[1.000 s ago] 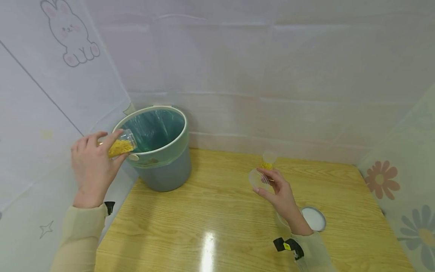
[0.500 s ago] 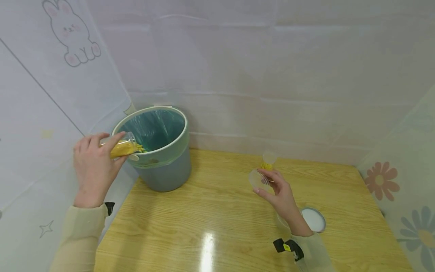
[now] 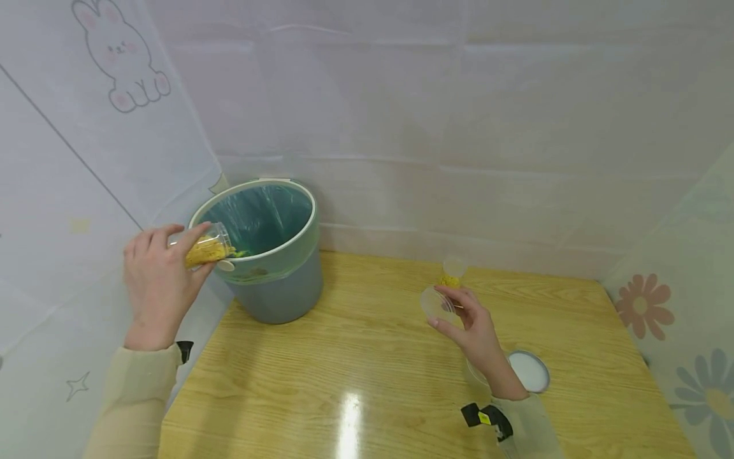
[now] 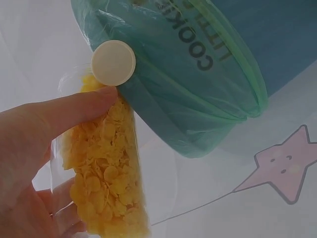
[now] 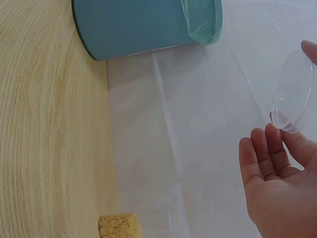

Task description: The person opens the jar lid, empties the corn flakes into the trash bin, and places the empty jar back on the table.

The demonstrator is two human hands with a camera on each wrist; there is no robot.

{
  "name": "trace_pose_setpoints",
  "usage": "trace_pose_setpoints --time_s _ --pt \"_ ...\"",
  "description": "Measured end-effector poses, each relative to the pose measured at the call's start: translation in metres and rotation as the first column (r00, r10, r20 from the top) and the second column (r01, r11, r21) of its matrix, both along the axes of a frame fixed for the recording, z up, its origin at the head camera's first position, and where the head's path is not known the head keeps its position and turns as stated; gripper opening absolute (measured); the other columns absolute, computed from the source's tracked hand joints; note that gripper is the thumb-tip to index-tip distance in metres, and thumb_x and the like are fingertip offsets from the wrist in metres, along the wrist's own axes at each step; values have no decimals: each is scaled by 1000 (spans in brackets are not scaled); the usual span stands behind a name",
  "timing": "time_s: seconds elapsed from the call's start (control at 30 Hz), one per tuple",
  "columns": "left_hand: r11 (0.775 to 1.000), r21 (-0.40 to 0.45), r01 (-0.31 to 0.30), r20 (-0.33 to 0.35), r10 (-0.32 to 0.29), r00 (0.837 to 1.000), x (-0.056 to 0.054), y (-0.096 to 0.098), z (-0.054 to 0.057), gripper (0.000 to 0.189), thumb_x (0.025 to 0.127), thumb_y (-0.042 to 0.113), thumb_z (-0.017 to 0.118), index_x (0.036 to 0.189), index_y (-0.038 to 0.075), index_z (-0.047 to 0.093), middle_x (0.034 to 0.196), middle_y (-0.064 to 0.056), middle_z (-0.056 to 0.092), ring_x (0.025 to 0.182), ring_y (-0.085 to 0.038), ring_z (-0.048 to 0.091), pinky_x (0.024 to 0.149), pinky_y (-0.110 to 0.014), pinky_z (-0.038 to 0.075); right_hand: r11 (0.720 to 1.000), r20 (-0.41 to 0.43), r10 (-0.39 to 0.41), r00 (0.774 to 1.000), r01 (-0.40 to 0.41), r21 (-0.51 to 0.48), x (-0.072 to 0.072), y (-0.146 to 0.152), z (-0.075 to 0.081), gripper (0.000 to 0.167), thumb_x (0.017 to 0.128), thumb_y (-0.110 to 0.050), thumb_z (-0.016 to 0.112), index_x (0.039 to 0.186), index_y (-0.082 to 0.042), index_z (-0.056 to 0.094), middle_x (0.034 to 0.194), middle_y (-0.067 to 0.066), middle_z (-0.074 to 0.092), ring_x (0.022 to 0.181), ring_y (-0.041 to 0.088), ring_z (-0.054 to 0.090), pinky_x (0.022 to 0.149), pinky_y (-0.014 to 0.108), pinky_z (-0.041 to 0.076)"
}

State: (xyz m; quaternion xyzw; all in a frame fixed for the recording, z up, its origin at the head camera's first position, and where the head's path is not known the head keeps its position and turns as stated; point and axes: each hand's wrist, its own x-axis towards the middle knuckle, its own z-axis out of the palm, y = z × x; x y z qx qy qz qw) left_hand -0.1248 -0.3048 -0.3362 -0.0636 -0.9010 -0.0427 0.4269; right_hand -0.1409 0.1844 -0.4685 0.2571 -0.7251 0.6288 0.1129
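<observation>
My left hand (image 3: 155,280) grips a clear plastic jar (image 3: 206,248) tipped on its side, its mouth at the near-left rim of the bin (image 3: 281,296). Yellow flakes, like cornflakes (image 4: 109,173), fill much of the jar in the left wrist view, and a few show just past its mouth, inside the rim. Thumb and fingers of my right hand (image 3: 471,325) pinch a thin, clear round lid (image 3: 434,304) by its edge, held up over the table. The bin is grey-blue, with a green plastic liner (image 4: 198,114) folded over its rim.
Behind my right hand, at the table's back edge, stands another clear jar (image 3: 454,266) with yellow flakes in its lower part. A white round lid (image 3: 530,371) with a grey rim lies beside my right wrist on the wooden table (image 3: 321,382). Printed wall sheets enclose the back and sides.
My left hand has shifted slightly right with the jar. Flakes bunched out of its mouth half a second ago; fewer show there now. My right hand and the lid have barely moved.
</observation>
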Motion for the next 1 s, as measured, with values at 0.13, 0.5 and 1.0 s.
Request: trace_pose_setpoints --time_s 0.13,0.5,1.0 --pt "1000 1 1 2 -1 1000 -1 0 0 69 64 11 97 128 14 72 119 -27 64 110 -49 52 91 -62 39 1000 5 -2 1000 2 4 0 0 0 55 87 13 71 139 5 57 121 27 50 112 30 51 100 20 43" --pt "1000 -5 14 8 -14 1000 -2 1 1 69 63 7 97 127 13 73 118 -26 63 108 -49 51 93 -62 38 1000 -2 0 1000 0 2 2 0 1 54 87 14 71 139 6 57 121 27 50 113 30 52 100 20 43" --pt "1000 -25 19 2 -19 1000 -4 1 1 66 65 7 96 127 13 73 119 -27 63 110 -49 51 100 -60 37 1000 4 1 1000 -1 11 2 0 2 54 87 13 71 139 7 56 119 32 48 112 30 52 99 19 43"
